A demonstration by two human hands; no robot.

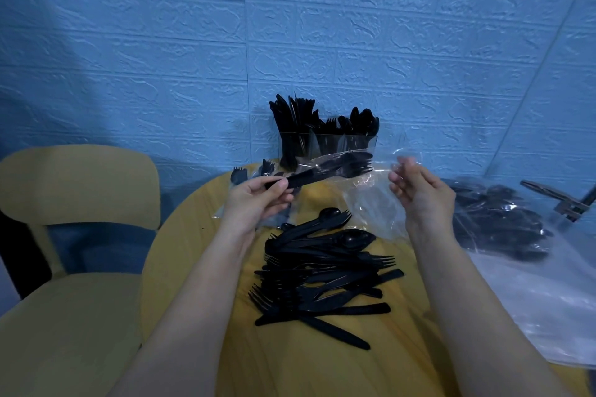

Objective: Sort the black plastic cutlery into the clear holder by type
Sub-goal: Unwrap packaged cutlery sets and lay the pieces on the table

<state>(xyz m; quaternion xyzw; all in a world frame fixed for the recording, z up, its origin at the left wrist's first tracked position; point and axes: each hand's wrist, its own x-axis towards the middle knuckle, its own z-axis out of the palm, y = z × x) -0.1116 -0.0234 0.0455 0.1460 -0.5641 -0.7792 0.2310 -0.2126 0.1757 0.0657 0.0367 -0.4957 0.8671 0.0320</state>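
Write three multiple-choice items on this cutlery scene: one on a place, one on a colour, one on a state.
1. Where does the clear holder stand?
A. at the table's far edge by the wall
B. on the chair
C. in the person's lap

2. What colour is the table?
A. white
B. yellow
C. red

3. What is the left hand doing?
A. lying flat on the table
B. pinching a wrapped set of cutlery by its handle end
C. holding a cup

Answers:
1 A, the holder stands against the blue wall.
2 B, yellow shows around the loose pile.
3 B, its fingers close on the handles inside a clear wrapper.
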